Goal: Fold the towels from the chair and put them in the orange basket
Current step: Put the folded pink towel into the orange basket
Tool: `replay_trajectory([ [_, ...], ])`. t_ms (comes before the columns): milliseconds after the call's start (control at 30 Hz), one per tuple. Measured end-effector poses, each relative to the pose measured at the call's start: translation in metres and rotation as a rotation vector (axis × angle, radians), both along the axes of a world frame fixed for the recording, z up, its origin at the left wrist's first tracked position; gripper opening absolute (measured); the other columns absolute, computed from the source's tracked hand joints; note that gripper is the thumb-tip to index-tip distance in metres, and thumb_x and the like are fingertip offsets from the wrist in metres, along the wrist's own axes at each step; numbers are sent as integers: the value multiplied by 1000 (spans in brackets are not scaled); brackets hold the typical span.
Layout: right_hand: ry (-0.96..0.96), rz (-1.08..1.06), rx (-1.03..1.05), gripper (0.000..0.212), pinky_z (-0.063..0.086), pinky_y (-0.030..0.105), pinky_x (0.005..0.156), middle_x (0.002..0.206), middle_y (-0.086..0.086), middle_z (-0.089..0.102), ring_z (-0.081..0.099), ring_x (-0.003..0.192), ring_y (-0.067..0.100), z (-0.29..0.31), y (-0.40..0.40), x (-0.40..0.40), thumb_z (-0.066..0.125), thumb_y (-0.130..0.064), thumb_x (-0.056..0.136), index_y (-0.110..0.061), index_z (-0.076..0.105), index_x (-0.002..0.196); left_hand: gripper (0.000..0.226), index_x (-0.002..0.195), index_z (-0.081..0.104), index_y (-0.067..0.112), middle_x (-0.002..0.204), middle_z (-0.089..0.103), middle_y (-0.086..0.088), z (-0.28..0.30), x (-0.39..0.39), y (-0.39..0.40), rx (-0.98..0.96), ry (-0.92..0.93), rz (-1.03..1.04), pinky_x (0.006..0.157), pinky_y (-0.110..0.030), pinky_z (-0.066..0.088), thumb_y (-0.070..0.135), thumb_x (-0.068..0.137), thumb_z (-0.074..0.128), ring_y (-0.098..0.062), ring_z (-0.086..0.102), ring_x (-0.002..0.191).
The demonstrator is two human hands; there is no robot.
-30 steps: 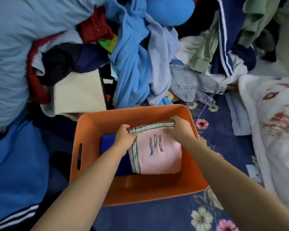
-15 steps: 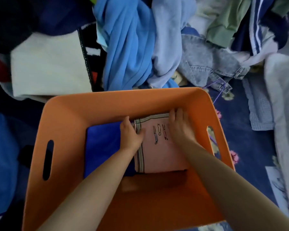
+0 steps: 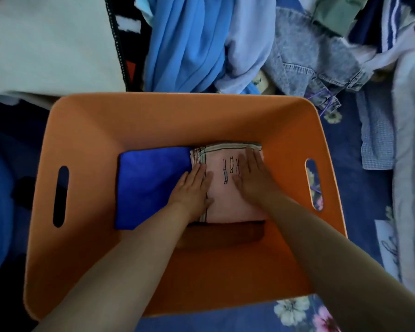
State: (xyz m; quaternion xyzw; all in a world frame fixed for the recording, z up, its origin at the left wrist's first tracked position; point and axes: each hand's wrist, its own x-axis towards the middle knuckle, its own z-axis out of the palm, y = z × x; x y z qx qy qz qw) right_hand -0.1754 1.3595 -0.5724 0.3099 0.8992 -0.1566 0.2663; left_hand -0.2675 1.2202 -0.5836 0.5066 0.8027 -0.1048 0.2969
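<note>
- The orange basket [image 3: 86, 144] sits on a blue flowered cloth [image 3: 295, 312], with an oval handle slot in each side wall.
- A folded pink towel [image 3: 228, 202] lies flat on the basket floor, toward the right half. It has a striped border along its far and left edges and small drawn figures near the middle.
- A folded blue towel [image 3: 149, 185] lies just to its left, touching it along the striped edge.
- A darker folded piece shows under the near edge of the pink towel; what it is cannot be told.
- The left hand [image 3: 192, 188] lies flat, fingers straight and together, pressing down on the left edge of the pink towel where it meets the blue one.
- The right hand [image 3: 252, 178] also lies flat with straight fingers, pressing on the right part of the pink towel, fingertips near its far striped border.
- Neither hand grips anything; the drawn figures show in the strip of towel between them.
- Beyond the basket's far wall lies a heap of clothes: a light blue garment [image 3: 187, 44], a pale lilac one [image 3: 249, 41], a denim piece [image 3: 304, 58] and a cream cloth [image 3: 50, 44].
</note>
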Motion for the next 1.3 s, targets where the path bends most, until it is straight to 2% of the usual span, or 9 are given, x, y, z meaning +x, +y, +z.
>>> replay_trajectory([
  [133,-75,12,1,62,-3,37,117,154,6,-23,-20,142,21,11,-2,-6,22,-39,99,-13,-10,146,65,147,-12,14,156,-18,-8,12,-3,4,-56,-32,29,118,-36,-5,37,100,25,-21,-16,145],
  [233,-118,10,7,60,2,39,117,155,9,-17,-14,144,23,29,-6,-8,24,-35,100,-12,-4,147,60,148,4,14,157,3,-10,32,-2,7,-13,-36,82,118,-40,8,36,98,29,-23,0,146],
  [333,-17,-17,98,47,22,43,112,152,17,15,10,142,30,59,-16,-5,29,-19,98,-5,21,142,54,146,13,15,148,28,-12,60,0,7,55,-15,132,108,-42,27,34,98,31,-28,25,137],
  [400,85,-15,199,37,38,41,100,137,17,39,34,131,32,88,-21,2,34,-8,93,-3,40,130,51,145,17,15,141,37,-15,85,5,6,102,-9,188,97,-43,37,28,99,33,-31,36,129],
  [467,177,-18,241,33,43,37,89,128,16,48,44,120,32,117,-24,11,37,-4,91,-3,48,122,45,140,28,12,133,44,-16,111,11,3,159,27,247,88,-42,42,21,97,36,-32,42,121],
  [733,458,-3,369,23,38,37,77,117,16,53,46,111,32,239,-42,66,39,-8,91,-1,52,109,29,120,49,6,126,48,-14,243,54,-8,284,241,246,90,-40,41,18,94,43,-32,45,118],
  [933,571,16,463,28,41,39,85,120,17,53,46,115,32,329,-73,132,38,-11,92,-1,52,114,34,123,48,4,129,47,-15,349,127,-35,393,334,195,93,-40,40,20,93,45,-32,43,122],
  [1200,646,-101,621,28,40,36,75,122,18,51,48,112,34,427,-150,300,39,-13,93,0,50,115,31,119,51,3,128,48,-17,443,266,-105,503,401,30,92,-41,41,17,96,37,-35,45,119],
  [1300,609,-225,696,31,43,39,84,123,19,51,48,114,35,453,-177,368,41,-13,92,-1,50,119,32,120,51,4,129,47,-16,464,310,-125,545,383,-59,92,-40,40,18,96,36,-34,45,120],
])
